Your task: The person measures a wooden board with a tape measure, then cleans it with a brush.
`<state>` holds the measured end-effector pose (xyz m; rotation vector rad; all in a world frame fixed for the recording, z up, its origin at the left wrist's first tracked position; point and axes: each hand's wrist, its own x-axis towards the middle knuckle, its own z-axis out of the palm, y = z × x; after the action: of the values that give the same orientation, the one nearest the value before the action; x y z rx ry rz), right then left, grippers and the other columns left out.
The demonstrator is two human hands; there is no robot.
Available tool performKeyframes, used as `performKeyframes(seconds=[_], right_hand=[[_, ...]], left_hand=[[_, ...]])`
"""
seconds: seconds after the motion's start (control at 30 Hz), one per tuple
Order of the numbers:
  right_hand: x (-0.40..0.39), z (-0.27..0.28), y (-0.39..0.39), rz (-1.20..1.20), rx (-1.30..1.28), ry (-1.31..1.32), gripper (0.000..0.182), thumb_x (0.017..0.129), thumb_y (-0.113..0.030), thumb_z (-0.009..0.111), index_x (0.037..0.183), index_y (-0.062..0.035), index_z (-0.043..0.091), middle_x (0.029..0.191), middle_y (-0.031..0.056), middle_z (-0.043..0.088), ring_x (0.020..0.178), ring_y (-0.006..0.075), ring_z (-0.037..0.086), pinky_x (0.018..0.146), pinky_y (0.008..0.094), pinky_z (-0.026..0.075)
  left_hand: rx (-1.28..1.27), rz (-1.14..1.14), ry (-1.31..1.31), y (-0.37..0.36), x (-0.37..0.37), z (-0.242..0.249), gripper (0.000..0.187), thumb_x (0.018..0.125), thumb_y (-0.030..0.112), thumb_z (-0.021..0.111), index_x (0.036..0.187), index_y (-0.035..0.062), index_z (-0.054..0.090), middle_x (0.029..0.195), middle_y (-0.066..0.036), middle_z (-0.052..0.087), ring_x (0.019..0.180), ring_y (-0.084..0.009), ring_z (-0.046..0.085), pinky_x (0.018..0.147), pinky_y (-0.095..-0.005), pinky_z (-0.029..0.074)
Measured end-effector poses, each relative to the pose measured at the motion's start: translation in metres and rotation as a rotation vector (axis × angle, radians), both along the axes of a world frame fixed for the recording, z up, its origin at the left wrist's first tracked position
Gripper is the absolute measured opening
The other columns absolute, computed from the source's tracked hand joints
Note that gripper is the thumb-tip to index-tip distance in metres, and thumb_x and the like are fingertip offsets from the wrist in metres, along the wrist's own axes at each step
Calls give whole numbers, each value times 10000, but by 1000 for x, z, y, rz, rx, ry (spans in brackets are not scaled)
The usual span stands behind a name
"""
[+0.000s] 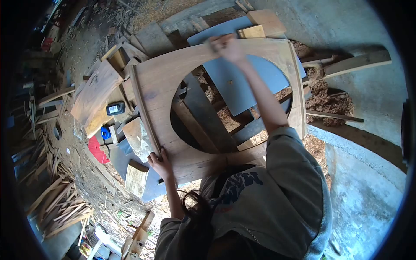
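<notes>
A wide wooden panel with a large oval opening lies in front of me, with a raised strip along its left side. My left hand is closed around the lower left edge of the panel, by the end of that strip. At the panel's far edge, above the opening, my right hand is closed and somewhat blurred; a small brownish thing shows at its fingers, too unclear to name. Through the oval a blue-grey board and dark beams are visible.
Left of the panel are wood boards, a black case, a blue object and a red piece. Shavings and a long plank lie right. Wood strips are piled lower left. A concrete ledge stands right.
</notes>
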<state>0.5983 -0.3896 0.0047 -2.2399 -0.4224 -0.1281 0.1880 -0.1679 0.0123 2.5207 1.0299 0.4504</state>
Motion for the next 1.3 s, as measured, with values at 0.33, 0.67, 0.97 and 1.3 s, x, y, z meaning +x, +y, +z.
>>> performKeyframes(seconds=[0.33, 0.67, 0.97, 1.3], right_hand=[[52, -34, -187, -376, -259, 21, 342, 817, -415, 560, 824, -85, 650, 708, 122, 642, 647, 292, 627, 584, 412, 498], [32, -20, -166, -92, -170, 189, 301, 818, -348, 586, 933, -77, 649, 875, 153, 648, 825, 301, 623, 728, 406, 482], [64, -22, -248, -171, -150, 64, 266, 799, -319, 619, 942, -99, 664, 862, 115, 666, 806, 253, 647, 722, 370, 508], [77, -10, -319, -62, -307, 88, 290, 830, -322, 594, 963, -71, 654, 916, 88, 661, 824, 208, 641, 747, 330, 503]], left_hand=[[32, -14, 50, 6, -5, -9, 364, 824, 287, 622, 802, -44, 471, 773, -168, 456, 620, -308, 457, 530, -423, 362], [78, -12, 40, -2, 1, -5, 406, 839, 304, 606, 708, -36, 428, 704, -138, 412, 574, -281, 396, 514, -417, 323], [144, -18, 81, -7, 6, -2, 424, 862, 332, 567, 725, -46, 435, 709, -160, 421, 629, -317, 420, 558, -435, 338], [165, -16, 79, -6, 2, -3, 419, 851, 346, 579, 753, -43, 458, 706, -142, 416, 599, -285, 403, 534, -412, 334]])
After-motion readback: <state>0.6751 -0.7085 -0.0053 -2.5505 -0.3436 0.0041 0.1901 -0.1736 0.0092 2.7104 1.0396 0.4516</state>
